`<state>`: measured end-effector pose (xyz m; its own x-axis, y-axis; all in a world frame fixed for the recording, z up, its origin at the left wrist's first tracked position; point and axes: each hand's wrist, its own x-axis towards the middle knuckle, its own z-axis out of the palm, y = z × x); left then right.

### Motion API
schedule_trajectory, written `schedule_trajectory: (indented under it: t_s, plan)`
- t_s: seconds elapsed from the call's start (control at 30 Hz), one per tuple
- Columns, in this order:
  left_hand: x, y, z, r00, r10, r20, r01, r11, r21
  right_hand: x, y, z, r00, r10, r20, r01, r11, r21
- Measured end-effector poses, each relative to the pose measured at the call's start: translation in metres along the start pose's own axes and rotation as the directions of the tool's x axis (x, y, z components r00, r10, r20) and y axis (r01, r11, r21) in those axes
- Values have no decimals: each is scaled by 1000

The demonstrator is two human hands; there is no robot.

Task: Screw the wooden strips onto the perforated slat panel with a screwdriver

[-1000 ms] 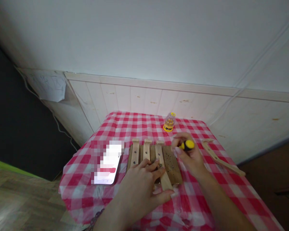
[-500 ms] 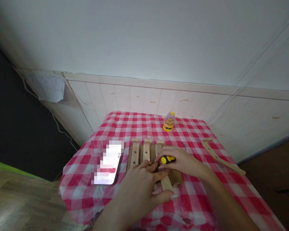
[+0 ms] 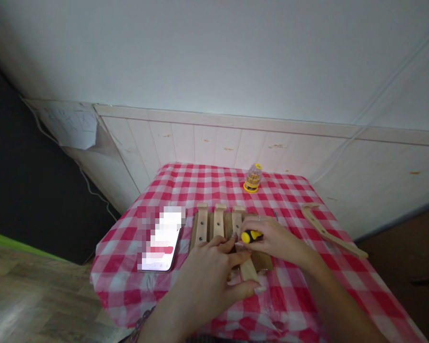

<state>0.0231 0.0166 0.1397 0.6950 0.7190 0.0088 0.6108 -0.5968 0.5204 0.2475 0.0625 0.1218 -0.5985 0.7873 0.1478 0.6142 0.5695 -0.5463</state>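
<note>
My right hand (image 3: 268,233) is closed around a yellow-and-black screwdriver (image 3: 250,237); its tip is hidden by my fingers. Beneath it lies the third of three pale wooden hooks (image 3: 249,271), set side by side on a brown wooden board (image 3: 266,261). My left hand (image 3: 214,269) presses on that third hook, thumb at its near end and fingertips close to the screwdriver. Dark screws show in the left hook (image 3: 202,231) and the middle hook (image 3: 219,224).
A phone (image 3: 162,243) with a lit screen lies left of the board. Towards the wall stands a clear, yellow-based bit case (image 3: 253,178). One loose wooden hook (image 3: 332,234) rests at the right, and a thin metal bit (image 3: 275,215) behind my right hand. A red-and-white checked cloth (image 3: 196,183) covers the table.
The view has shifted slightly. My right hand and the screwdriver have moved a little, uncovering a dark screw or hole on the third hook. My left hand keeps its place.
</note>
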Motion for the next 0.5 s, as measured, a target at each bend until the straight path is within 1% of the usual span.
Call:
schedule_trajectory:
  t_s: [0.17,0.5]
  plan:
    - [0,2,-3,1000,0,15,0,1000,-4,-2,2,1,998,-52,-24,52,999,-8]
    - [1,1,-3,1000,28,11,-28,1000,-12,-1,-1,-2,1000,-20,-10,20,999,26]
